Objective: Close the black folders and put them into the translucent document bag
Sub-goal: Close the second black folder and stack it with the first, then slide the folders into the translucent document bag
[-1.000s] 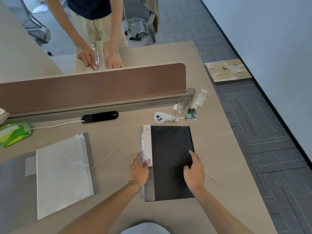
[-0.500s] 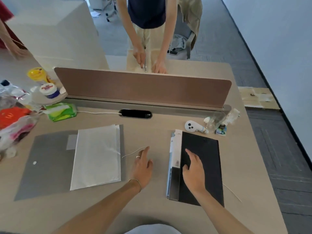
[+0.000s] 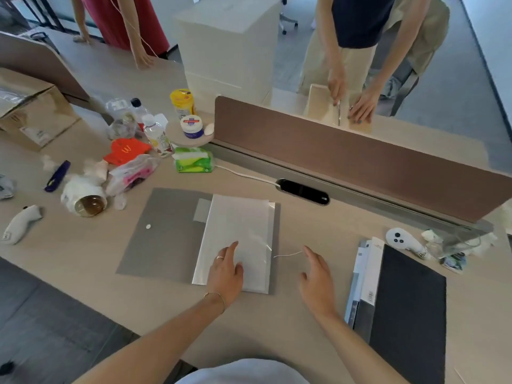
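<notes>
The left hand [image 3: 225, 273] lies flat, fingers spread, on the near edge of the bag [image 3: 238, 239], a pale translucent sleeve that rests on a grey mat [image 3: 160, 231] in the middle of the desk [image 3: 291, 322]. It grips nothing. A ring shows on one finger and a thin bracelet [image 3: 217, 296] circles the wrist. The right hand [image 3: 317, 281] is open too, palm down, fingers loosely apart, on or just above bare desk between the bag and the folder; whether it touches the surface is hard to tell. A short white string [image 3: 286, 254] lies on the desk just beyond its fingertips, reaching toward the bag's right edge.

The folder [image 3: 410, 309] lies closed and flat at the right of the desk, well apart from the bag, black cover up. White and bluish sheets [image 3: 365, 275] stick out along its left side. Neither hand touches it.

Beyond the folder a white controller [image 3: 404, 241] lies near a clear cup [image 3: 454, 242]. A brown divider [image 3: 346, 159] runs across the far side. At the left sit a green tissue pack [image 3: 194, 162], bottles [image 3: 155, 131] and a tipped cup [image 3: 88, 203]. Two other people stand behind the divider.
</notes>
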